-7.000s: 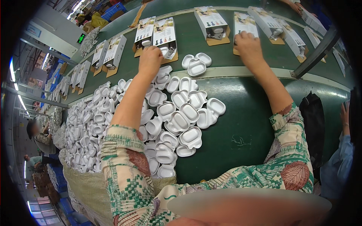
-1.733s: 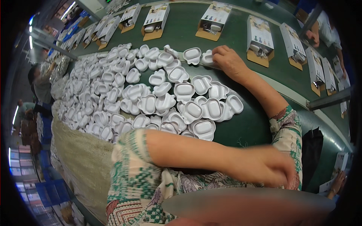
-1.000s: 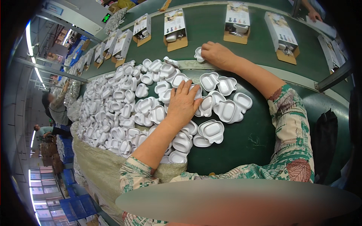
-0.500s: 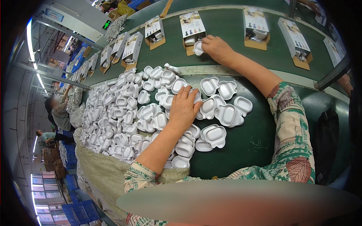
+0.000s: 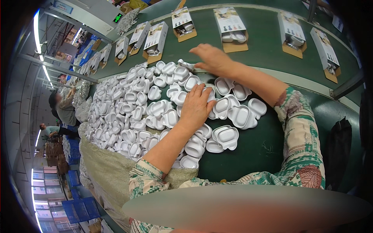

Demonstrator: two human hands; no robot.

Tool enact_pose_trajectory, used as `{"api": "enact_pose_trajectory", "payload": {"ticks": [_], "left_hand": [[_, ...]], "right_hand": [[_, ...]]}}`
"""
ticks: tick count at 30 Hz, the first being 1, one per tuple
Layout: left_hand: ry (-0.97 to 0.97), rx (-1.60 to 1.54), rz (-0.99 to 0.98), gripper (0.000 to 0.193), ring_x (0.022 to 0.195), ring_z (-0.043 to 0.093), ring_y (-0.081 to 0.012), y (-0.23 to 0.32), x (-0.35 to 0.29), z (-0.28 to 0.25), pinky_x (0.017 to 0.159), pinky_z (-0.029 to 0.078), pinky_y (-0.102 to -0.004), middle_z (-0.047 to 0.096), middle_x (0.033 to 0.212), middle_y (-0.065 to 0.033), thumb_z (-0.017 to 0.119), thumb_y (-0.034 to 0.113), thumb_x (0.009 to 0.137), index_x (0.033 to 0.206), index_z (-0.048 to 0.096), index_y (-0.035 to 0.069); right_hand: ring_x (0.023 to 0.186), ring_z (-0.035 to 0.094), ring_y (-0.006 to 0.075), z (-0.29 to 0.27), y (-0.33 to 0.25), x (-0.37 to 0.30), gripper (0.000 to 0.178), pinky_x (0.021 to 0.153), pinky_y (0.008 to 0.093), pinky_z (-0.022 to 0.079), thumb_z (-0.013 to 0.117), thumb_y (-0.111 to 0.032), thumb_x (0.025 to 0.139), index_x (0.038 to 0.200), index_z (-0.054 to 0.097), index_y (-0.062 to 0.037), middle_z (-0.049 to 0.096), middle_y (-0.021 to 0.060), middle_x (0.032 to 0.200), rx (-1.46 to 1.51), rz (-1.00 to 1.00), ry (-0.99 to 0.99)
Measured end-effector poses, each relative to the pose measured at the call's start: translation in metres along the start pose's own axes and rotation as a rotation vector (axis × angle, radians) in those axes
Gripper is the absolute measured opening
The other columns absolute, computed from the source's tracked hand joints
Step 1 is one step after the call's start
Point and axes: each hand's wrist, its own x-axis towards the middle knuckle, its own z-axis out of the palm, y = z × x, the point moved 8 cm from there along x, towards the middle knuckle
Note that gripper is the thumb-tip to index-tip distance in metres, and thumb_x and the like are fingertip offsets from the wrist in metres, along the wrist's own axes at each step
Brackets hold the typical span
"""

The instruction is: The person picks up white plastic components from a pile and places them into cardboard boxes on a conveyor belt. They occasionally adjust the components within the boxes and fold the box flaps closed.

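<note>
My left hand (image 5: 195, 108) lies with its fingers stretched over a heap of small white plastic dishes (image 5: 134, 105), each with a rounded, lobed rim. A dish shows partly under its fingertips. Above the belt's near edge my right hand (image 5: 213, 60) hangs empty, fingers extended and slightly blurred. Beyond it, an open printed box (image 5: 230, 24) stands on the green conveyor belt (image 5: 260, 42), white pieces showing in its open end. Several loose dishes, among them a stacked pair (image 5: 226, 136), lie to the right of my left hand on the green table (image 5: 256, 155).
More open boxes, such as a near one (image 5: 156, 39) and a right one (image 5: 292, 33), line the belt. A pale woven sack (image 5: 105, 167) lies under the heap's near side. A metal post (image 5: 347, 83) stands at the right. Another person (image 5: 64, 106) is at the far left.
My right hand has let go of a white dish at a box and drawn back toward me. The boxes appear further right in view. My left hand stays on the heap.
</note>
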Motion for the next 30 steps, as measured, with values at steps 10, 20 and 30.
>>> {"api": "enact_pose_trajectory", "payload": {"ticks": [10,20,30], "left_hand": [[0.007,-0.022,0.026,0.041,0.114,0.046,-0.0383,0.002,0.000,0.001,0.096,0.039,-0.0422,0.048,0.123,-0.0210,0.062,0.022,0.082,0.117,0.052,0.002],[-0.097,-0.270,0.047,0.033,0.116,0.047,-0.0361,-0.003,0.004,-0.028,0.094,0.042,-0.0390,0.047,0.127,-0.0200,0.062,0.010,0.077,0.106,0.051,0.002],[-0.173,-0.016,0.163,0.028,0.105,0.053,-0.0344,0.004,0.008,-0.019,0.085,0.046,-0.0395,0.053,0.116,-0.0157,0.068,0.001,0.069,0.092,0.052,0.003]], "right_hand": [[0.093,0.054,0.0303,0.038,0.021,0.001,0.023,0.078,0.0396,0.044,0.067,-0.017,0.071,0.087,0.060,-0.0018,0.058,0.0114,0.093,0.072,0.134,-0.226],[0.096,0.053,0.0274,0.003,0.080,-0.002,0.011,0.074,0.0420,0.044,0.063,-0.011,0.073,0.082,0.065,-0.0060,0.056,0.0096,0.096,-0.452,0.103,-0.249],[0.095,0.052,0.0262,-0.048,0.159,0.018,0.012,0.073,0.0410,0.044,0.063,-0.014,0.073,0.081,0.062,-0.0052,0.055,0.0087,0.094,-0.694,0.183,0.088]]}}
